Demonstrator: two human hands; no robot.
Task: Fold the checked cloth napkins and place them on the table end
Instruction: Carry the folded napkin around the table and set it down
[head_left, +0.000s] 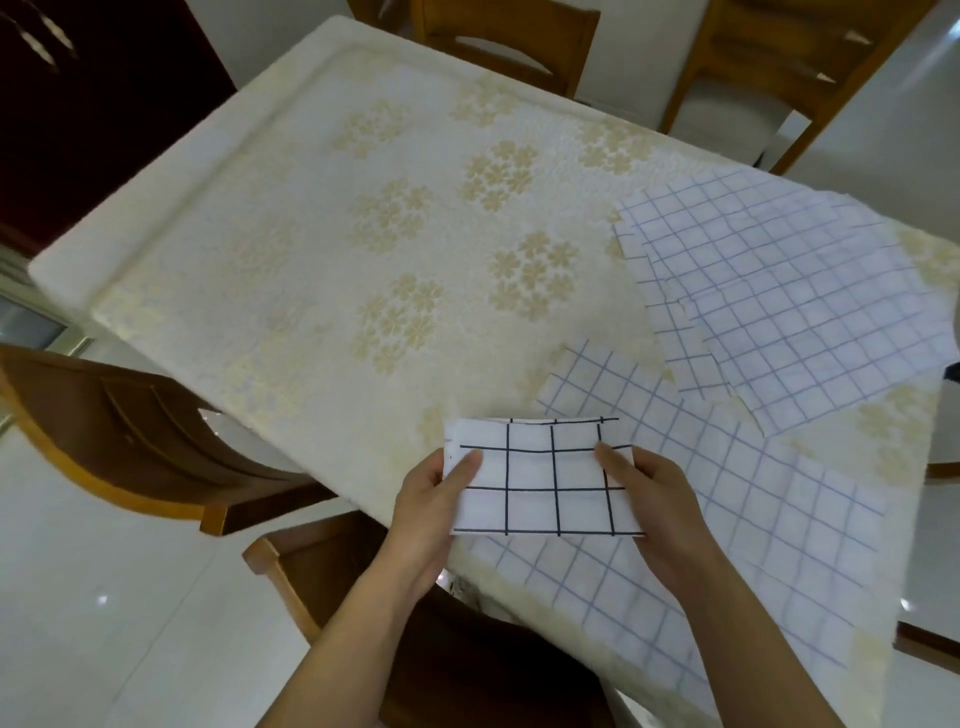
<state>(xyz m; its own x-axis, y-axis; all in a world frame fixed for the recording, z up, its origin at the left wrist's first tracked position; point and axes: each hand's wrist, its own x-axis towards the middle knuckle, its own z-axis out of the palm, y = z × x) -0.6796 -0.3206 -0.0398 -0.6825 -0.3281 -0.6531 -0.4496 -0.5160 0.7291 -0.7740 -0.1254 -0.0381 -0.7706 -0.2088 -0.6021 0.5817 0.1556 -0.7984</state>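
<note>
A folded white napkin with black check lines (540, 478) is held above the table's near edge. My left hand (436, 499) grips its left side, thumb on top. On its right side my right hand (654, 504) pinches it the same way. Under and to the right of it lies an unfolded napkin with faint blue checks (727, 519), spread flat on the table. Further back on the right, several more unfolded blue-checked napkins (789, 291) lie overlapping in a loose pile.
The table (322, 218) wears a cream cloth with gold flower patterns. Wooden chairs stand around it: one at the left (130, 431), one below my arms (467, 649), two at the far side (514, 47). The floor is glossy white tile.
</note>
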